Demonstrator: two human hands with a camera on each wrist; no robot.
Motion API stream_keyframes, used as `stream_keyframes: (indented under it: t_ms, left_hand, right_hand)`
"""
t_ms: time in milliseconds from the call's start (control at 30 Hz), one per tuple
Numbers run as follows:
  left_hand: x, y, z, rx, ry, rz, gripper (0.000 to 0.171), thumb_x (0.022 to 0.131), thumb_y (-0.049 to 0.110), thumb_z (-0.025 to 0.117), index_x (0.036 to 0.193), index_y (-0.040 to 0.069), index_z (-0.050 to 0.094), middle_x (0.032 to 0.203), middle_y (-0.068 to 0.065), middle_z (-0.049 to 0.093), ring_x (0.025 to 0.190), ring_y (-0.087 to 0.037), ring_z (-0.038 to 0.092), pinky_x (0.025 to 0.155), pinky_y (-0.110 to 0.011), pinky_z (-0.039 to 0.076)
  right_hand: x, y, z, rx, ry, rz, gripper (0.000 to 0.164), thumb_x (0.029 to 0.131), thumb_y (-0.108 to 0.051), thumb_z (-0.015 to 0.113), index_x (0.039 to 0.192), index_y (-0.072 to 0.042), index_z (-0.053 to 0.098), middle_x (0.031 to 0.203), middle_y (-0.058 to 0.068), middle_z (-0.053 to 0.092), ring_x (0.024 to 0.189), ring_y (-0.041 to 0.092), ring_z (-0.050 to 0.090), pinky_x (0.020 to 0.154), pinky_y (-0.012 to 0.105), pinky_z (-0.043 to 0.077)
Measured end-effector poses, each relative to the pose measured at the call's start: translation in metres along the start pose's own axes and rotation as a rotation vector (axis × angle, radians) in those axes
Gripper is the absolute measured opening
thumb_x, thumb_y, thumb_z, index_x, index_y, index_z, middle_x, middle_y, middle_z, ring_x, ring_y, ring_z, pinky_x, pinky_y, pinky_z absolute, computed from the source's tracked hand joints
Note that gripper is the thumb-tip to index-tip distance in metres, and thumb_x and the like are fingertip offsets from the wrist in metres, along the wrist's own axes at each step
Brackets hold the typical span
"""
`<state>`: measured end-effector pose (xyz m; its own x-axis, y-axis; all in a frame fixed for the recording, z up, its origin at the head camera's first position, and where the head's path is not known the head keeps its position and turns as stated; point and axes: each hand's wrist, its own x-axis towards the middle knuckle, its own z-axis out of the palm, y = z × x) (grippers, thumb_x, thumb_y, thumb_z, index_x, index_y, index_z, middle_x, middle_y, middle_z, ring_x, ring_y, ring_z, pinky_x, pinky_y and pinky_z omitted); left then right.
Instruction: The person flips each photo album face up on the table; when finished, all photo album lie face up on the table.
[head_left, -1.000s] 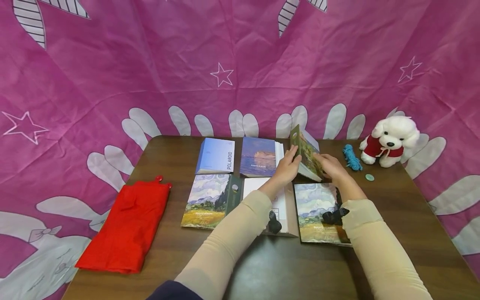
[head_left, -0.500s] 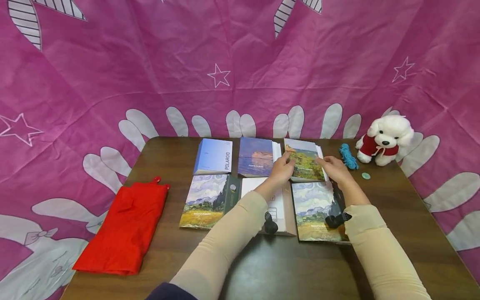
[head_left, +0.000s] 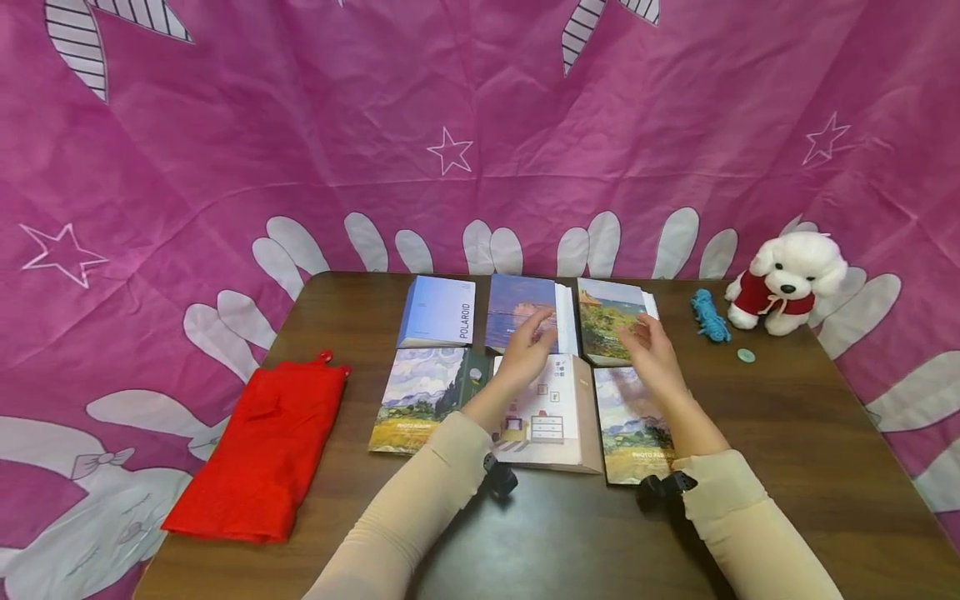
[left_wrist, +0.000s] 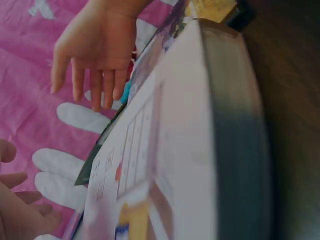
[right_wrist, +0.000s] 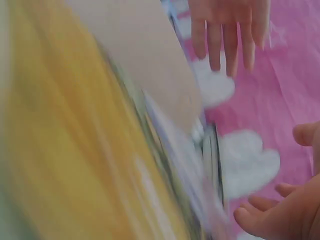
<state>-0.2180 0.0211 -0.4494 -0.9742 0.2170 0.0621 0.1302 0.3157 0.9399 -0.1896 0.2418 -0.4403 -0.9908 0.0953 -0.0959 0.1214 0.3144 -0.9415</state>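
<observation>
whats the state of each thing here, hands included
left grip: open, holding nothing
right grip: open, holding nothing
polaroid album: closed, flat
sea album: closed, flat
garden album: closed, flat
left field album: closed, flat
white album: closed, flat
right field album: closed, flat
red cloth: spread out, wrinkled
yarn: bundled
disc: flat
toy dog: sitting upright
backdrop: hanging, creased

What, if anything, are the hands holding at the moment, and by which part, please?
Nothing is held: the left hand, near the sea-cliff photo album, and the right hand, near the garden-scene photo album, are both open.
</observation>
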Motion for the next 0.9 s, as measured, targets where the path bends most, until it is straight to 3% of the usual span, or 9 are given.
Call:
stream_keyframes:
  t_ms: [133, 267, 367, 500, 633, 767, 900]
  left_hand:
    - [-0.015, 0.000, -0.015, 0.023, -0.013, 0.018, 0.047, 0.106, 0.027, 0.051, 0.152, 0.018, 0.049, 0.156, -0.007, 0.046, 0.143, -0.033, 0.041, 0.116, -0.052, 0.033]
    - [-0.031, -0.001, -0.031, -0.010, -0.030, 0.009, 0.048, 0.106, 0.031, 0.049, 0.153, 0.019, 0.046, 0.158, -0.006, 0.042, 0.142, -0.033, 0.042, 0.114, -0.053, 0.037]
    - [-0.044, -0.006, -0.041, -0.023, -0.043, 0.016, 0.049, 0.107, 0.030, 0.048, 0.154, 0.016, 0.044, 0.160, -0.006, 0.039, 0.145, -0.032, 0.038, 0.115, -0.053, 0.035]
    - [-0.061, -0.015, -0.053, 0.063, -0.022, 0.040, 0.050, 0.107, 0.030, 0.047, 0.154, 0.013, 0.043, 0.161, -0.007, 0.037, 0.148, -0.031, 0.031, 0.118, -0.054, 0.030]
    - [-0.076, -0.026, -0.066, 0.141, 0.015, 0.065, 0.049, 0.107, 0.026, 0.050, 0.152, 0.008, 0.045, 0.160, -0.010, 0.038, 0.139, -0.035, 0.044, 0.109, -0.057, 0.040]
    - [-0.087, -0.037, -0.077, 0.079, 0.050, 0.063, 0.047, 0.106, 0.021, 0.052, 0.149, 0.003, 0.048, 0.158, -0.013, 0.041, 0.129, -0.035, 0.053, 0.105, -0.054, 0.045]
    - [-0.095, -0.046, -0.086, 0.002, 0.091, 0.055, 0.044, 0.105, 0.017, 0.054, 0.145, -0.001, 0.051, 0.154, -0.018, 0.045, 0.139, -0.037, 0.045, 0.113, -0.052, 0.038]
  right_hand:
    - [-0.016, -0.012, 0.025, 0.159, -0.032, 0.016, 0.074, 0.105, -0.035, 0.052, 0.162, -0.007, 0.013, 0.164, 0.020, 0.020, 0.151, 0.036, 0.020, 0.122, 0.054, 0.020]
    - [-0.029, -0.019, 0.051, 0.270, -0.027, -0.015, 0.070, 0.106, -0.028, 0.053, 0.161, -0.005, 0.016, 0.164, 0.019, 0.021, 0.151, 0.033, 0.022, 0.123, 0.049, 0.020]
    - [-0.036, -0.018, 0.068, 0.295, -0.018, -0.055, 0.068, 0.106, -0.023, 0.054, 0.159, -0.001, 0.018, 0.162, 0.021, 0.023, 0.151, 0.034, 0.022, 0.123, 0.047, 0.021]
    - [-0.047, -0.014, 0.090, 0.273, -0.034, -0.089, 0.064, 0.105, -0.021, 0.057, 0.156, 0.001, 0.024, 0.161, 0.023, 0.026, 0.150, 0.037, 0.025, 0.123, 0.047, 0.021]
    - [-0.055, -0.012, 0.113, 0.230, -0.078, -0.107, 0.065, 0.104, -0.023, 0.058, 0.156, 0.001, 0.026, 0.160, 0.023, 0.028, 0.148, 0.039, 0.027, 0.122, 0.049, 0.022]
    - [-0.060, -0.013, 0.133, 0.249, -0.113, -0.109, 0.065, 0.103, -0.021, 0.059, 0.155, 0.002, 0.027, 0.159, 0.024, 0.030, 0.148, 0.041, 0.029, 0.122, 0.050, 0.023]
    - [-0.064, -0.012, 0.150, 0.320, -0.107, -0.101, 0.060, 0.102, -0.014, 0.059, 0.152, 0.004, 0.031, 0.156, 0.027, 0.033, 0.146, 0.042, 0.031, 0.121, 0.051, 0.025]
